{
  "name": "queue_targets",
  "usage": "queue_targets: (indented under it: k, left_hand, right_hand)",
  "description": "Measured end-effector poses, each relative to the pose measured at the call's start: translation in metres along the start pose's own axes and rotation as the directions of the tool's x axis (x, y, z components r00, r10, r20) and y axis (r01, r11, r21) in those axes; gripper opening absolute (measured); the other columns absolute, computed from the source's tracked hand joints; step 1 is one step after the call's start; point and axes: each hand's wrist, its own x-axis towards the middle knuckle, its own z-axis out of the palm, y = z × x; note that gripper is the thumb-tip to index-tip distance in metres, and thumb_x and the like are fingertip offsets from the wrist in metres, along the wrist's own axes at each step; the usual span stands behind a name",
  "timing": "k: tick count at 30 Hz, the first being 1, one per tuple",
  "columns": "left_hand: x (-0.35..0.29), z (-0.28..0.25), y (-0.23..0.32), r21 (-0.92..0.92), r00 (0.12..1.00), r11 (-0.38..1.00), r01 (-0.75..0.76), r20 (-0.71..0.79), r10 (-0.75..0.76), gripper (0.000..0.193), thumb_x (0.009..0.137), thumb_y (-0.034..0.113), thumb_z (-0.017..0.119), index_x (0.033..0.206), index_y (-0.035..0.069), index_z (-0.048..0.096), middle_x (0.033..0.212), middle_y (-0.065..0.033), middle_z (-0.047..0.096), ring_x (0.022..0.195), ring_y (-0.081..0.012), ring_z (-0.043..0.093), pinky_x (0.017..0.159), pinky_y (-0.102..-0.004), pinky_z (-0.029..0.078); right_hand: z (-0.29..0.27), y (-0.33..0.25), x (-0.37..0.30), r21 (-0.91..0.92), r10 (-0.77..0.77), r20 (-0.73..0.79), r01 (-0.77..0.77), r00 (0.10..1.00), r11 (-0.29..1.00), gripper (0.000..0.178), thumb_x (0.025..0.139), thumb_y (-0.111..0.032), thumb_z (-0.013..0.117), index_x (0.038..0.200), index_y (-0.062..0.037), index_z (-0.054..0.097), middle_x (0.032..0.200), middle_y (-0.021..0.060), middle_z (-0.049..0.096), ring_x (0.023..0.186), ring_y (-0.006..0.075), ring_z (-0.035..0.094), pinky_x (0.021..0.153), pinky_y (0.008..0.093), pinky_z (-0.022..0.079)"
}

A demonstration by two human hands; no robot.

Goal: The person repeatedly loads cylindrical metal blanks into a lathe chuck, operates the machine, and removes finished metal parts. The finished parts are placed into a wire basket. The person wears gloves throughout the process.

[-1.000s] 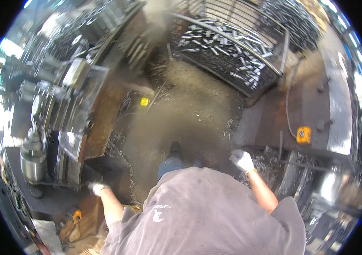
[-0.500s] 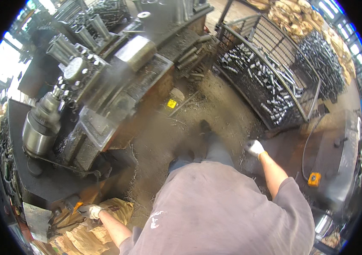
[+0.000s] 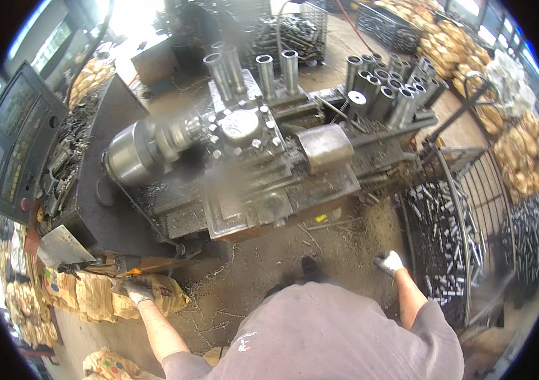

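Nearby, gloved left hand (image 3: pixel 138 290) resting on yellow sacks (image 3: pixel 101 292), gloved right hand (image 3: pixel 390 261) empty, loosely curled beside wire basket (image 3: pixel 437 221), lathe (image 3: pixel 250 158) ahead

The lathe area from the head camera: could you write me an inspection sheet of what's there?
Surface: dirty concrete floor strewn with metal shavings.
Job's things: lathe; steel tubes standing on it.
Clutter: yellow sacks; wire cage of metal parts.
Hands: left hand, gloved, on a sack; right hand, gloved, beside the cage, grip unclear.
Cables: dark cable below the chuck.
Surroundings: control panel at left; more sacks behind.
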Motion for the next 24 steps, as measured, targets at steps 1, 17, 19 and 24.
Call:
queue_targets:
  k: [1,17,19,24]
  left_hand:
    - [-0.018,0.020,-0.015,-0.003,0.996,1.000,-0.015,-0.082,0.015,0.043,0.104,0.057,0.056,0.090,0.017,0.053,0.069,0.0003,0.051,0.059,-0.0169,0.049,0.054,-0.0335,0.043]
    - [-0.111,-0.047,-0.242,0.613,0.936,0.740,0.279,0.000,-0.352,0.013,0.098,0.023,0.063,0.096,0.010,0.062,0.074,-0.0087,0.064,0.055,-0.0260,0.062,0.053,-0.0445,0.057]
    - [-0.078,-0.097,-0.265,0.606,0.908,0.720,0.338,-0.009,-0.420,0.014,0.099,0.023,0.062,0.094,0.011,0.062,0.072,-0.0089,0.063,0.056,-0.0269,0.063,0.053,-0.0461,0.056]
    - [-0.064,-0.158,-0.254,0.665,0.873,0.603,0.440,-0.161,-0.460,0.028,0.100,0.024,0.064,0.120,0.005,0.063,0.088,-0.0132,0.069,0.063,-0.0289,0.066,0.052,-0.0475,0.052]
  right_hand:
    - [-0.023,-0.034,0.007,0.018,-0.167,-0.092,0.170,0.982,0.985,0.036,0.090,-0.029,0.077,0.115,-0.0032,0.080,0.102,0.0145,0.082,0.091,0.0246,0.078,0.086,0.0376,0.060]
    - [-0.096,-0.664,-0.030,-0.342,-0.960,0.269,0.939,0.080,-0.018,0.038,0.084,-0.028,0.081,0.119,-0.0127,0.081,0.120,0.0176,0.077,0.103,0.0354,0.076,0.093,0.0442,0.060]
    - [-0.075,-0.719,-0.014,-0.542,-0.829,0.433,0.837,0.353,0.073,0.045,0.079,-0.030,0.082,0.120,-0.0132,0.081,0.120,0.0148,0.079,0.105,0.0302,0.076,0.093,0.0437,0.060]
    - [-0.030,-0.753,0.070,-0.637,-0.442,0.660,0.764,0.608,0.101,0.046,0.077,-0.032,0.083,0.119,-0.0131,0.082,0.116,0.0081,0.081,0.102,0.0243,0.076,0.092,0.0418,0.059]
